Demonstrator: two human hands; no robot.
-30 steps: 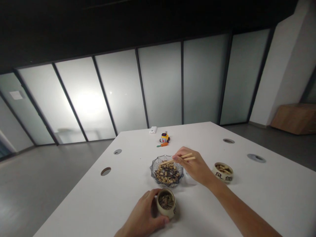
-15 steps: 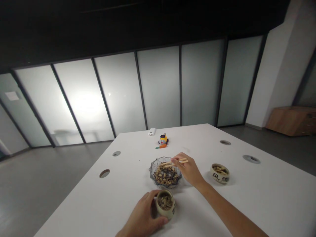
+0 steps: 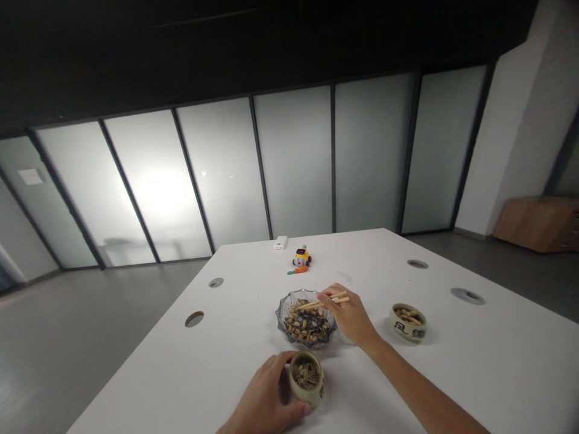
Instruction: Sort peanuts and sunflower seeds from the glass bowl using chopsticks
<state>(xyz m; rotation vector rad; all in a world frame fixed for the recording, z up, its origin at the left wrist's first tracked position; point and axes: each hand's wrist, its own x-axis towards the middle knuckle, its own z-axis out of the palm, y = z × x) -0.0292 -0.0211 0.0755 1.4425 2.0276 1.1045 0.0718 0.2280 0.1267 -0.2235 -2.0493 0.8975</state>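
Note:
My left hand [image 3: 274, 395] curls round the side of a small cream ceramic cup [image 3: 309, 395], which holds sunflower seeds. In my right hand [image 3: 341, 310] is a pair of wooden chopsticks [image 3: 322, 301], their tips down over a clear scalloped glass bowl [image 3: 281, 317]. That bowl contains a mix of peanuts and dark seeds [image 3: 307, 325]. Whether the tips pinch anything is too small to tell. To the right of my right hand stands a second cream cup [image 3: 409, 330] with dark characters on it and peanuts inside.
A yellow and grey toy car [image 3: 301, 257], an orange toy carrot [image 3: 298, 270] and a white box-shaped device [image 3: 280, 243] lie farther back on the white table [image 3: 217, 361]. Round cable holes [image 3: 194, 319] open near its left and right edges.
The chopstick tips have dipped slightly lower in the glass bowl. My left hand still holds the cup. The whole view has shifted a little.

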